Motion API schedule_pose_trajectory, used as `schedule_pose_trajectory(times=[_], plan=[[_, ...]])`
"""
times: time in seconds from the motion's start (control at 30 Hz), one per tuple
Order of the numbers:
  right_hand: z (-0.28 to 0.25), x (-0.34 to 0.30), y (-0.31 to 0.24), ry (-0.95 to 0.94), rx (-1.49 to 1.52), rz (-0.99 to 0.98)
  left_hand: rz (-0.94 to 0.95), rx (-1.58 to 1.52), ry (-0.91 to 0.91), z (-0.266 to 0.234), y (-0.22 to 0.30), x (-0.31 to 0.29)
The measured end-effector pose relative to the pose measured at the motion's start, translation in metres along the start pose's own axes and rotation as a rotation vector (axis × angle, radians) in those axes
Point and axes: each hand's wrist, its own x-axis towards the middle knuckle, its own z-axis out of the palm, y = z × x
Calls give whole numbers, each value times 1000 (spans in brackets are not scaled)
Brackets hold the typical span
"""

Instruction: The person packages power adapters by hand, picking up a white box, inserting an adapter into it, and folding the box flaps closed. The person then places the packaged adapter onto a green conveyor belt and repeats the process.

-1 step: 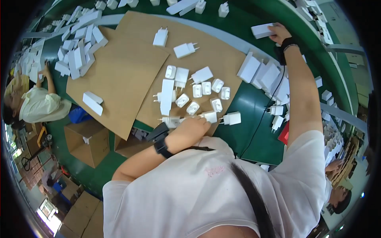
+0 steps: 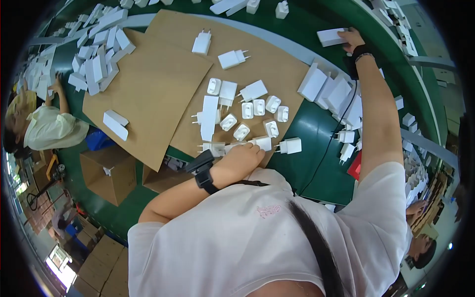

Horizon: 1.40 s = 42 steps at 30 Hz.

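Note:
At the far right, my right hand (image 2: 350,39) is closed round one end of a slim white box (image 2: 330,37), over the green conveyor surface. My left hand (image 2: 241,161) lies low in front of my chest, its fingers bent and pressed together. Its fingertips are against a white plug charger (image 2: 262,143) at the near edge of the cardboard sheet (image 2: 190,106); what they grip, if anything, is hidden. Several more white chargers (image 2: 247,110) lie beyond it, some on their sides, some with the socket face up. A long white box (image 2: 209,119) rests among them.
White boxes (image 2: 312,82) stand in a leaning row at the right, beside a black cable (image 2: 330,141). Another pile of white boxes (image 2: 99,67) lies at the far left. Open cartons (image 2: 108,173) stand below the table. Other people (image 2: 49,126) sit on both sides.
The whole view has shifted slightly. My left wrist has turned a little, and my right hand keeps the white box in nearly the same place.

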Motion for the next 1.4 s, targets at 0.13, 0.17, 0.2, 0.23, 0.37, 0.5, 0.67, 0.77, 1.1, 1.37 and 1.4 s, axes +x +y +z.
schedule_pose_trajectory(times=[0.13,0.17,0.2,0.23,0.37,0.5,0.67,0.77,1.1,1.37,1.4], plan=[[50,-80,-74,123,-390,-725,-35,149,8,14,-6,3],[60,-123,-96,-189,-119,-715,-45,180,42,14,-6,6],[62,-172,-121,-395,17,-637,-52,188,110,15,-7,5],[47,-205,-137,-567,-104,-676,-46,194,156,17,-7,6],[32,-289,-114,-487,-144,-963,-54,218,126,18,-7,7],[20,-358,-79,-591,-139,-603,-144,-1,309,-9,-12,-32],[53,-433,-22,-526,-318,-666,-715,-27,554,-66,-30,-54],[84,-439,-8,-534,-454,-655,-776,14,735,-73,-61,-36],[20,-452,-28,-273,-170,-786,-846,52,599,-116,-28,-45],[-28,-451,-83,-326,929,-315,-125,-1955,616,-89,-19,-34],[-32,-453,-87,-282,925,-357,-117,-1949,604,-85,-8,-26]])
